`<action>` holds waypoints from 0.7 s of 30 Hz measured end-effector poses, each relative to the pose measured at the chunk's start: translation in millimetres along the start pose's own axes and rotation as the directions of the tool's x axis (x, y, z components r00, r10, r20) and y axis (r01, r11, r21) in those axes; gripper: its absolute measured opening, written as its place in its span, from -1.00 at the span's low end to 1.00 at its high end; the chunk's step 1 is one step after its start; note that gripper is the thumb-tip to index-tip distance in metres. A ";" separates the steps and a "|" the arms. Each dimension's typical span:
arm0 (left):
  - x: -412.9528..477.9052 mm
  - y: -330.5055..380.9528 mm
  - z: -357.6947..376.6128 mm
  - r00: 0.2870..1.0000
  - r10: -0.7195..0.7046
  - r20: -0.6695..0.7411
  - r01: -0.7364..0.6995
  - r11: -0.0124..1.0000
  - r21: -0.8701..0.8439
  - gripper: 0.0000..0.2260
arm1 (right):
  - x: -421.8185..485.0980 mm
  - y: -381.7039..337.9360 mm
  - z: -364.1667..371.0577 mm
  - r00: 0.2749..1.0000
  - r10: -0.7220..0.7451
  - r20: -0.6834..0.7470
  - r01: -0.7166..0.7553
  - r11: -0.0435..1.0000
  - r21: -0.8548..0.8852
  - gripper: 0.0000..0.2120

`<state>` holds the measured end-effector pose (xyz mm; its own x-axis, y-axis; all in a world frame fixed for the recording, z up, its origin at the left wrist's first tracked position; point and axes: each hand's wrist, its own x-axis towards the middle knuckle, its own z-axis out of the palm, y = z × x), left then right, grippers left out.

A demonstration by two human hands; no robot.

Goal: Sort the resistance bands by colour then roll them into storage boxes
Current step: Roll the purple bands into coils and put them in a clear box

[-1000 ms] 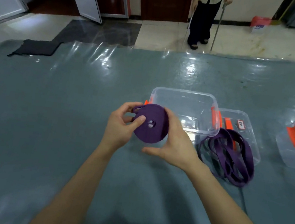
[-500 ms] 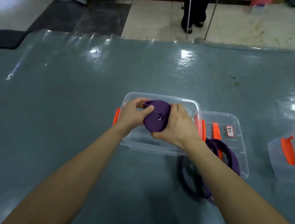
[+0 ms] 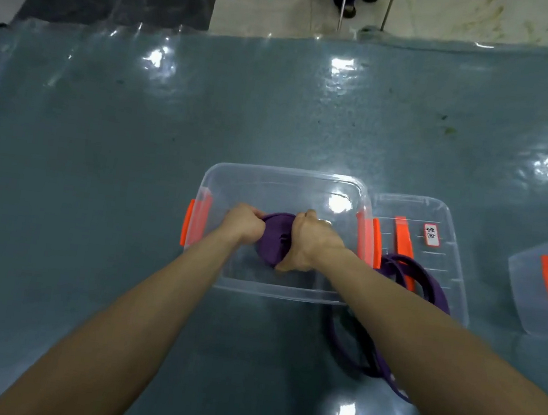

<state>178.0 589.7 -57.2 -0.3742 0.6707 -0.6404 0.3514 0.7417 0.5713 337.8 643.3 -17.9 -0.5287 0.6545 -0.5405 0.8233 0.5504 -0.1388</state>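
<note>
A clear storage box (image 3: pixel 273 288) with orange clips stands on the plastic-sheeted tabletop (image 3: pixel 130 189). Its lid (image 3: pixel 414 207) lies just to the right, with loose purple bands (image 3: pixel 410 263) draped over the lid's near edge and onto the tabletop. Another clear box (image 3: pixel 527 300) sits at the far right. Both forearms reach over the box's near wall. Inside it, the left hand (image 3: pixel 244 226) and right hand (image 3: pixel 313 243) clasp the rolled purple band (image 3: pixel 273 241) from either side, with fingers (image 3: pixel 306 215) curled over its top edge and the roll upright, low in the box.
</note>
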 end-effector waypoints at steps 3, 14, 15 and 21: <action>7.7 -0.2 1.6 1.000 -0.020 0.018 0.020 1.000 -0.006 -0.62 | 8.0 -1.8 2.6 1.000 0.006 0.005 -0.006 0.999 -0.041 0.00; 10.2 0.2 6.6 0.998 0.010 -0.068 0.002 0.984 0.180 -0.72 | 15.2 -4.3 16.2 0.999 0.024 -0.037 -0.027 0.995 -0.095 0.03; 8.9 0.9 6.2 0.998 0.019 -0.061 -0.004 0.975 0.224 -0.68 | 15.4 -4.1 16.1 0.999 0.020 -0.034 -0.023 0.995 -0.100 0.05; -15.6 6.1 0.6 0.997 0.073 -0.035 -0.056 0.932 0.358 -0.62 | 11.8 -5.2 7.8 0.999 0.021 0.044 -0.015 0.990 -0.144 0.18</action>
<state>186.5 583.8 -44.0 -0.3774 0.7233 -0.5783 0.6559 0.6496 0.3845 328.9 644.1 -30.0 -0.5012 0.6427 -0.5794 0.7929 0.6093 -0.0101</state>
